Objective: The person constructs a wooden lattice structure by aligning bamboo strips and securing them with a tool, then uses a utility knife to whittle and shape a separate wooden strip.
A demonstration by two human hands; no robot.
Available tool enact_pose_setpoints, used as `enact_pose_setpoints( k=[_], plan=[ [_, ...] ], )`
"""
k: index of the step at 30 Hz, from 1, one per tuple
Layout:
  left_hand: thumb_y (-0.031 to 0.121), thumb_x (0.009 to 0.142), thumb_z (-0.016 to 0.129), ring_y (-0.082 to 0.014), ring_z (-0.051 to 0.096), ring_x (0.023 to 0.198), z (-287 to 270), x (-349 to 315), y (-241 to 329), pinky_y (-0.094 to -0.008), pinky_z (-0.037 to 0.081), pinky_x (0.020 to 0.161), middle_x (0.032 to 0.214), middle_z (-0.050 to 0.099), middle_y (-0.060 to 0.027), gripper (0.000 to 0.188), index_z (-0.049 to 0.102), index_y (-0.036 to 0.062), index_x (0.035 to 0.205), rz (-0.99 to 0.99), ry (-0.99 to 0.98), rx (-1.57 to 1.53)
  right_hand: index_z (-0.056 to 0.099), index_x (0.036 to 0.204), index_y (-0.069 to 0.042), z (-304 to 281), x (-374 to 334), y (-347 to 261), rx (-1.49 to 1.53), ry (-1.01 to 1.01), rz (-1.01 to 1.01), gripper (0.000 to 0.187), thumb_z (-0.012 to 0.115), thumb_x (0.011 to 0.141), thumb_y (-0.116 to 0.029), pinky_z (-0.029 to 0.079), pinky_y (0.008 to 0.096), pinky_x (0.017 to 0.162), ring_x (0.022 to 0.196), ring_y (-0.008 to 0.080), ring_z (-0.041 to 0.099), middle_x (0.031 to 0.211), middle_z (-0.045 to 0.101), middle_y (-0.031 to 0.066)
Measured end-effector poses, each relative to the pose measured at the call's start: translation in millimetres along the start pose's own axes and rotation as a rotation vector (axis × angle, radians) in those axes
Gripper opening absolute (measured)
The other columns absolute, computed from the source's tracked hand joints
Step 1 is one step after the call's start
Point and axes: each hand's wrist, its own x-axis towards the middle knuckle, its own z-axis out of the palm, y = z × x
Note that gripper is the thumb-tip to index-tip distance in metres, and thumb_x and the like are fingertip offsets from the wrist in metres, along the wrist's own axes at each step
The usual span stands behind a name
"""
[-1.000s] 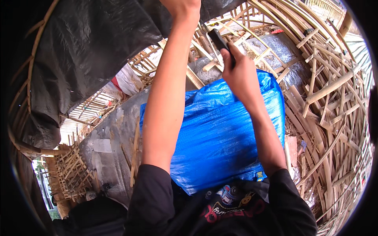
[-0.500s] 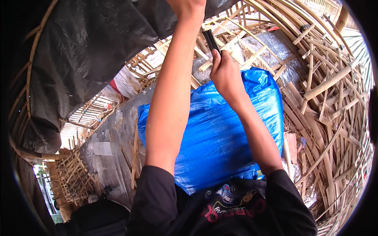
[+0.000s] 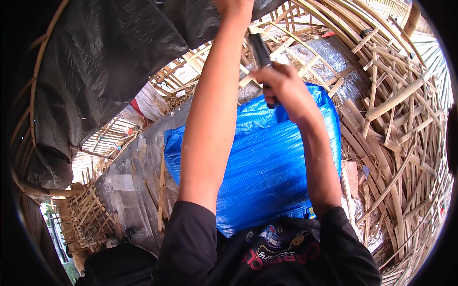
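My right hand (image 3: 284, 88) is wrapped round a long, flat black blade-like thing (image 3: 259, 50), whose lower end pokes out below the fingers. Its outline is smeared, so the exact kind is not plain. A lighter line runs along one edge. My left hand (image 3: 234, 5) reaches up to the top edge of the picture. Only its wrist and the back part show; the fingers are cut off. Below both forearms a blue woven plastic sheet (image 3: 267, 162) is spread over my lap.
Split bamboo strips (image 3: 400, 138) are heaped along the right side. A black plastic sheet (image 3: 105, 62) hangs at the upper left. Woven bamboo lattice (image 3: 90, 209) stands at the lower left, and a grey sheet (image 3: 138, 190) lies on the floor beside the blue one.
My right hand has shifted slightly right and down, turning its grip so more of the black blade-like thing shows. My left arm has moved a little to the right.
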Motion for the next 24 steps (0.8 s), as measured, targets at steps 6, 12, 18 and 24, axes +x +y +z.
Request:
enact_pose_setpoints(
  k=[6, 12, 18, 24],
  plan=[
    [0.054, 0.103, 0.033, -0.0136, 0.031, 0.05, -1, 11, -5, -0.0371, 0.029, 0.053, 0.052, 0.031, 0.001, 0.067, 0.033, 0.0096, 0.054, 0.001, 0.053, 0.092, 0.015, 0.148, 0.015, 5, -1, 41, -0.145, -0.15, -0.561, 0.089, 0.065, 0.077, -0.007, 0.051, 0.0302, 0.075, 0.085, 0.02, 0.061, 0.098, 0.061, 0.0154],
    [0.054, 0.103, 0.031, -0.0152, 0.031, 0.05, -3, 15, -6, -0.038, 0.029, 0.053, 0.051, 0.031, 0.0004, 0.067, 0.032, 0.0095, 0.054, 0.002, 0.067, 0.102, 0.029, 0.145, 0.012, 11, 15, 51, -0.175, 0.006, -0.493, 0.074, 0.053, 0.077, -0.003, 0.052, 0.0328, 0.067, 0.067, 0.0226, 0.065, 0.091, 0.069, 0.0189],
    [0.053, 0.104, 0.032, -0.0141, 0.029, 0.049, 1, 19, -8, -0.0352, 0.028, 0.052, 0.052, 0.029, 0.0019, 0.064, 0.028, 0.0121, 0.054, -0.037, 0.064, 0.053, 0.039, 0.141, 0.011, 8, 21, 50, -0.371, 0.125, -0.375, 0.072, 0.056, 0.074, -0.012, 0.053, 0.0367, 0.081, 0.085, 0.0315, 0.07, 0.1, 0.07, 0.0214],
    [0.052, 0.104, 0.032, -0.0205, 0.04, 0.051, -12, 32, -14, -0.038, 0.036, 0.056, 0.053, 0.041, -0.0035, 0.069, 0.04, 0.0066, 0.053, -0.048, 0.087, 0.081, 0.035, 0.142, 0.012, 13, 20, 48, -0.174, 0.108, -0.464, 0.072, 0.063, 0.084, -0.021, 0.044, 0.037, 0.1, 0.117, 0.0352, 0.061, 0.12, 0.061, 0.0325]
  ],
)
